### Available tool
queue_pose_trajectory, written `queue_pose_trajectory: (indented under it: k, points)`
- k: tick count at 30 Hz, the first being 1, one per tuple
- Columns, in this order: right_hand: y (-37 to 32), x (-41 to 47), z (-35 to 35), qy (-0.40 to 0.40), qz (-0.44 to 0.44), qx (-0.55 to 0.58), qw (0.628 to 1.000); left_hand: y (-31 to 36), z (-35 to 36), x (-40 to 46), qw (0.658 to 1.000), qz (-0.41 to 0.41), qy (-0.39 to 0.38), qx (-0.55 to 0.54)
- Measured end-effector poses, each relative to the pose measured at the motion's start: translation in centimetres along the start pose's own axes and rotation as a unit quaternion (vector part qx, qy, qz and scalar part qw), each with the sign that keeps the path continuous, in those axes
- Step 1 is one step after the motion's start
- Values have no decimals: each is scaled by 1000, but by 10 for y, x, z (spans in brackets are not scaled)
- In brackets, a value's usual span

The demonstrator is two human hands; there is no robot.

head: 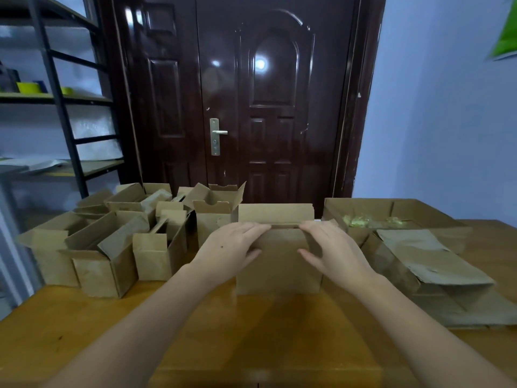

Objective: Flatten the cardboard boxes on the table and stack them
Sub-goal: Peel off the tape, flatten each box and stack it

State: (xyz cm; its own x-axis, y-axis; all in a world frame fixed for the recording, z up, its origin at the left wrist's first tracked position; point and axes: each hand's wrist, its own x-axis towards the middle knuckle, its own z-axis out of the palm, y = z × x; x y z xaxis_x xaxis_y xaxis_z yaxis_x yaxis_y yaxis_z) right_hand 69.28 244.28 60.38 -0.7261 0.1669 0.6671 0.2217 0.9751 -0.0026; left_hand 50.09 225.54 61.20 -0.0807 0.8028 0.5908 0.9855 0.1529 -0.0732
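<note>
All the cardboard boxes (106,256) are plain kraft brown, no print. The bench (84,331) is warm orange-yellow wood. The flattened stack (436,264) is the same dull brown, with yellow-green bits (354,221) in the carton behind it. Door (237,93) is glossy dark reddish brown, wall (447,135) pale blue, shelf bowl (28,87) lime.

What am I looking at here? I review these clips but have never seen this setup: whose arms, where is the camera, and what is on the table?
There is no machine. One camera sits on a person's head, looking forward and down. Their left hand and right hand grip a standing cardboard box on a wooden table. Left of it stand open boxes, not yet flattened. Right lies a pile of flattened boxes. Behind is a dark door.
</note>
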Motion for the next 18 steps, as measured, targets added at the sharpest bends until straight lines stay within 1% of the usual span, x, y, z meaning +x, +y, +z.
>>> queue_pose_trajectory:
  k: [5,7,10,13,16,18]
  points:
    - [-8,-22,3,113,-24,53,992,18,0,-21,997,12,61,-45]
    - [-10,-27,3,141,-39,57,988,22,1,-26,995,19,83,-54]
    - [-11,-35,8,124,-49,59,989,27,6,-31,994,36,88,-59]
    - [-11,-45,18,84,-36,77,993,27,13,-37,994,34,64,-82]
    - [-13,-47,22,40,-2,97,994,20,17,-34,996,-11,29,-85]
    - [-14,-43,19,37,17,102,994,15,19,-25,997,-56,-10,-56]
